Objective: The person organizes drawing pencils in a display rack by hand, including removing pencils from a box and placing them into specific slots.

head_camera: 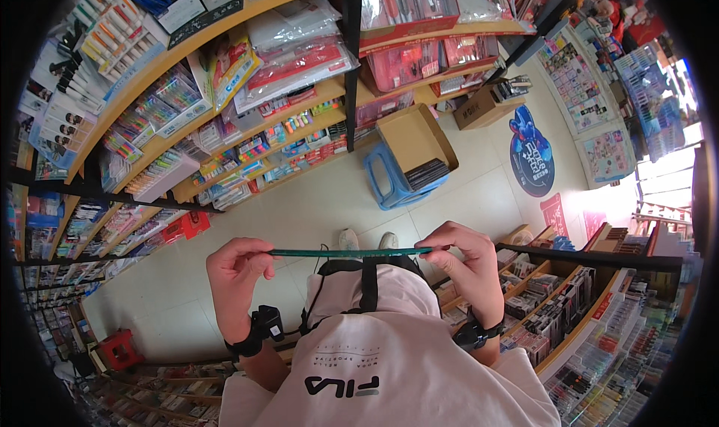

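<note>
A thin, dark green flat item (pixel 351 253) with faint markings spans the space before my chest, seen nearly edge-on. My left hand (pixel 241 267) pinches one end of it between thumb and fingers. The opposite end is gripped the same way by my right hand (pixel 465 264). It runs almost level and bows very slightly. What its broad face looks like is hidden from this angle. Both wrists wear black straps with small devices.
Stationery shelves (pixel 163 51) rise ahead and left. An open cardboard box (pixel 418 132) sits on a blue plastic stool (pixel 382 185) in the aisle. Another carton (pixel 486 110) stands behind it. Shelving with boxed goods (pixel 553 298) flanks my right side; a red stool (pixel 119 349) is at left.
</note>
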A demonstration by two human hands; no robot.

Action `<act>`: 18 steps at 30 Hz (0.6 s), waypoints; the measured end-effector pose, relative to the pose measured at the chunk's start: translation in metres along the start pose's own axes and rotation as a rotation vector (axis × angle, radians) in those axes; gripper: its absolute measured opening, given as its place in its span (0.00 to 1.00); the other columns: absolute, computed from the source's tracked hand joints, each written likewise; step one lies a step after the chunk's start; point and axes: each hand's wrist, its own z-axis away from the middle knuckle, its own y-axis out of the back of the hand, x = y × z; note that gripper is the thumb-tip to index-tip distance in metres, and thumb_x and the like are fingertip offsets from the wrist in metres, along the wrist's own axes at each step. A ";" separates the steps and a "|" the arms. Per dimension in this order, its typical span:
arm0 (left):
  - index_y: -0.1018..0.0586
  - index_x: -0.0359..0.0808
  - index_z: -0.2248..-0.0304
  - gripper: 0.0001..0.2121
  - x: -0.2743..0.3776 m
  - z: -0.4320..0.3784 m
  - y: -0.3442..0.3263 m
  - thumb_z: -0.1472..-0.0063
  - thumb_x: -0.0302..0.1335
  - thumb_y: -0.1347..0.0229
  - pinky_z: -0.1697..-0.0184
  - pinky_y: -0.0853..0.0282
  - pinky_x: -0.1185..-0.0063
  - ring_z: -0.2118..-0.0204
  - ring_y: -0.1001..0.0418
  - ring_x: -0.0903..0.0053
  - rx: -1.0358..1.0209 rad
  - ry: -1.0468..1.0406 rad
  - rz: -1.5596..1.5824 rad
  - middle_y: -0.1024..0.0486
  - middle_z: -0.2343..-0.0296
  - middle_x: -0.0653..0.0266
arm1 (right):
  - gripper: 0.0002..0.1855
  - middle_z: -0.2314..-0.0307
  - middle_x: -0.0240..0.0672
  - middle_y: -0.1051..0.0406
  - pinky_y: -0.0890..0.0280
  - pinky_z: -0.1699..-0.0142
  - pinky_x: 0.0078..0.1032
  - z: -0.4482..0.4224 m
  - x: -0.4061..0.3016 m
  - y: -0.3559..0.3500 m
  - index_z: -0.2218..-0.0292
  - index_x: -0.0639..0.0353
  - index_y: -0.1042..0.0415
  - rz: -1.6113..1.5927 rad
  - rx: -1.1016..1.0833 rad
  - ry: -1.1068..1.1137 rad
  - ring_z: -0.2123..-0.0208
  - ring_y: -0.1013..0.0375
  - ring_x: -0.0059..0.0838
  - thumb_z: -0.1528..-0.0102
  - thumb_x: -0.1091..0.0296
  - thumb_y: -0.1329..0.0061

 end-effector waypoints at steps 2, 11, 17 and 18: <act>0.21 0.27 0.67 0.06 -0.002 -0.001 0.006 0.45 0.13 0.46 0.74 0.34 0.85 0.77 0.30 0.82 -0.002 -0.050 -0.031 0.25 0.74 0.61 | 0.05 0.73 0.36 0.26 0.36 0.65 0.21 -0.006 0.002 -0.001 0.67 0.65 0.23 -0.011 0.010 0.030 0.73 0.29 0.25 0.48 0.75 0.45; 0.20 0.28 0.67 0.08 0.000 -0.007 0.018 0.47 0.11 0.43 0.67 0.34 0.88 0.70 0.29 0.87 0.083 -0.053 -0.097 0.23 0.71 0.66 | 0.06 0.72 0.36 0.25 0.33 0.62 0.21 -0.033 0.002 -0.022 0.66 0.67 0.25 0.047 0.031 -0.021 0.71 0.27 0.24 0.45 0.74 0.46; 0.19 0.29 0.66 0.07 -0.006 -0.016 0.027 0.46 0.14 0.41 0.67 0.34 0.88 0.72 0.29 0.87 0.124 -0.082 0.016 0.23 0.73 0.67 | 0.06 0.73 0.35 0.26 0.34 0.63 0.20 -0.057 0.003 -0.031 0.67 0.66 0.25 -0.029 0.011 0.043 0.71 0.28 0.23 0.46 0.74 0.45; 0.19 0.29 0.66 0.07 -0.004 -0.018 0.029 0.46 0.14 0.41 0.67 0.34 0.88 0.72 0.29 0.87 0.133 -0.089 0.010 0.23 0.73 0.67 | 0.05 0.74 0.35 0.26 0.34 0.64 0.20 -0.063 0.001 -0.034 0.67 0.66 0.25 -0.013 0.019 0.080 0.71 0.28 0.22 0.46 0.74 0.45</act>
